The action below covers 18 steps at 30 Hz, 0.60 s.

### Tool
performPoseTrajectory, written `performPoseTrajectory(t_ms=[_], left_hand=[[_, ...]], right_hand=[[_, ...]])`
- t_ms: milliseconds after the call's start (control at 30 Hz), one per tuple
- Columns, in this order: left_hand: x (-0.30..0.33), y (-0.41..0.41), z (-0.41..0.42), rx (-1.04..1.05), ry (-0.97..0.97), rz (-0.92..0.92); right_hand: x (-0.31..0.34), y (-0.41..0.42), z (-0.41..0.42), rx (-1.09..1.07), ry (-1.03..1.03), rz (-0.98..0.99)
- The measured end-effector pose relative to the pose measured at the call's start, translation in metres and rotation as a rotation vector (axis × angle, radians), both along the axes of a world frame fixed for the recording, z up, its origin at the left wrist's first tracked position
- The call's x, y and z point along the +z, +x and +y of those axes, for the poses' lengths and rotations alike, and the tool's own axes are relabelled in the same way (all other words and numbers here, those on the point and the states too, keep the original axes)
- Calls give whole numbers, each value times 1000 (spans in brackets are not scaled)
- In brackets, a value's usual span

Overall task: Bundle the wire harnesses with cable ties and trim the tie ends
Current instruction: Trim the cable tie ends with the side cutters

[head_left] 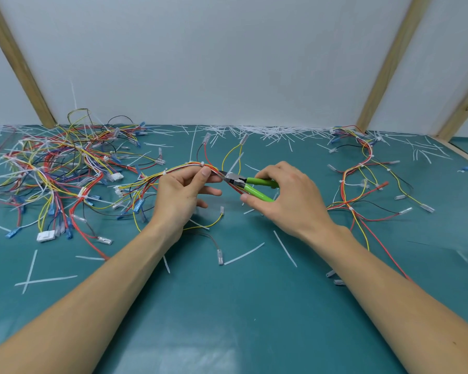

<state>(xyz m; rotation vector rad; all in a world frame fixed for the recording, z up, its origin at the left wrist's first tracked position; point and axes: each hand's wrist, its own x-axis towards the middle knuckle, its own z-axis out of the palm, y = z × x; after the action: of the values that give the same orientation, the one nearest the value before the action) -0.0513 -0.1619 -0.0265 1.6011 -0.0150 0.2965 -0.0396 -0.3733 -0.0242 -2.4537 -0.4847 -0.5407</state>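
**Green-handled cutters set against the tie tail on the held harness**

Green plastic covers the two handles of the cutters, which I see gripped in the right hand. The fingers of that hand curl over the upper handle and the thumb presses against the lower one. The handles stand slightly apart. The metal nose points left, toward the left hand, and sits at the base of a white cable tie tail that rises up and to the right from the bundle. I cannot tell whether the blades have closed on the tail.

The left hand holds the wire harness above the mat. Thumb and forefinger pinch the bundle of red, yellow and dark wires just left of the cutter nose; the other fingers are loosely extended beneath it. From the pinch the harness runs left in a shallow arc, with fitted white ties along it, down to white and blue connectors resting on the surface. Loose branches with clear-sleeved terminals spread away from the hands, above and below.

Work surface: a teal mat. To the left lies a tangled pile of harnesses. To the right lies a separate harness, tied at several places and well apart from the hands. Cut tie ends lie thick along the far edge against the white wall, and single white strips lie scattered near both forearms.
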Motion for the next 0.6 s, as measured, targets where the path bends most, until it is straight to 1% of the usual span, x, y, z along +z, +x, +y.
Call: performPoseTrajectory(t_ms=[167, 400, 500, 600], left_hand=[[0, 1, 1, -16, 16, 3], [-1, 1, -1, 5, -1, -2], [-1, 1, -2, 8, 5, -3], [-1, 0, -2, 15, 7, -5]], right_hand=[[2, -1, -1, -34, -13, 30], [8, -1, -2, -106, -76, 0], [11, -1, -3, -109, -117, 15], [12, 0, -4, -99, -115, 28]])
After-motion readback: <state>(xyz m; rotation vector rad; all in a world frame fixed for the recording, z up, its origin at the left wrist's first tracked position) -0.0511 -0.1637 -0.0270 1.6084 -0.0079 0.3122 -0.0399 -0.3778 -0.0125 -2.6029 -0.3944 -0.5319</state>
